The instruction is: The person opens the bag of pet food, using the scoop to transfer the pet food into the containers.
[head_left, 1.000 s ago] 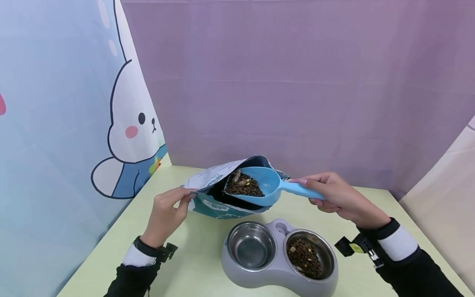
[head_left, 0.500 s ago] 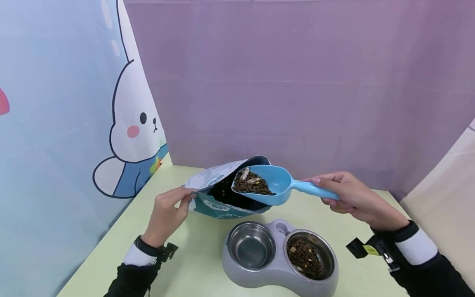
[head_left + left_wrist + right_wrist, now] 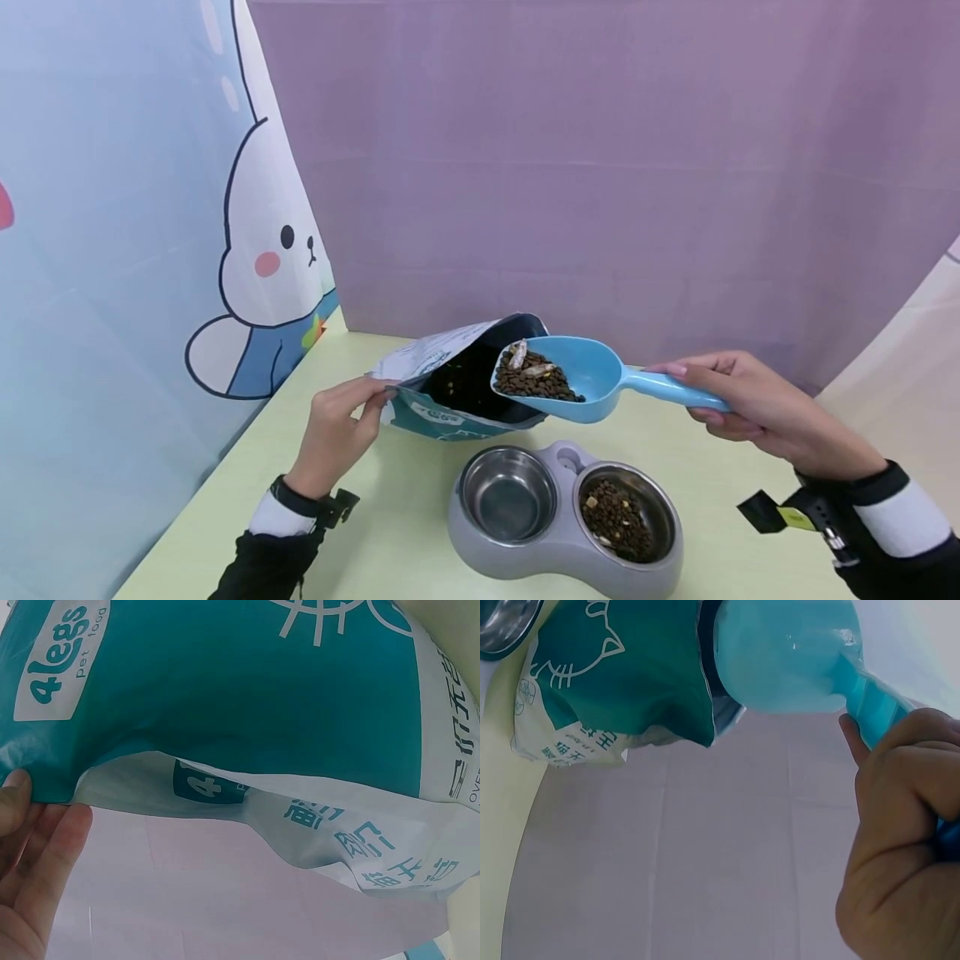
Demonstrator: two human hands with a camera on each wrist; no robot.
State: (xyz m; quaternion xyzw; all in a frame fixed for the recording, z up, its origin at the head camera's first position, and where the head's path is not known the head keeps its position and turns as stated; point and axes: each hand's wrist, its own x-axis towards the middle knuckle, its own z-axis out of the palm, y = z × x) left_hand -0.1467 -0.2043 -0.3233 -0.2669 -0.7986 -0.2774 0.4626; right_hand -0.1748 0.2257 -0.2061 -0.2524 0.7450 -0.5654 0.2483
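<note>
In the head view my left hand (image 3: pixel 341 429) pinches the left edge of an open pet food bag (image 3: pixel 442 421), teal and white, whose dark mouth faces up and right. The left wrist view shows thumb and fingers at a corner of the bag (image 3: pixel 247 735). My right hand (image 3: pixel 765 408) grips the handle of a light blue scoop (image 3: pixel 600 379). Brown kibble (image 3: pixel 536 379) with a few pale pieces lies in the scoop's front part. The scoop's tip overlaps the bag's mouth. From the right wrist, the scoop (image 3: pixel 787 660) shows its underside; its handle runs into my curled fingers.
A grey double feeder (image 3: pixel 551 554) stands on the pale yellow table (image 3: pixel 397 533), nearer than the bag. Its left steel bowl (image 3: pixel 510 497) shows a bare bottom; the right bowl (image 3: pixel 663 521) contains kibble. A purple cloth (image 3: pixel 600 167) hangs behind the table.
My right hand has drawn the loaded scoop to the right, from within the bag's mouth to its right edge. My left hand and the bag stay in place.
</note>
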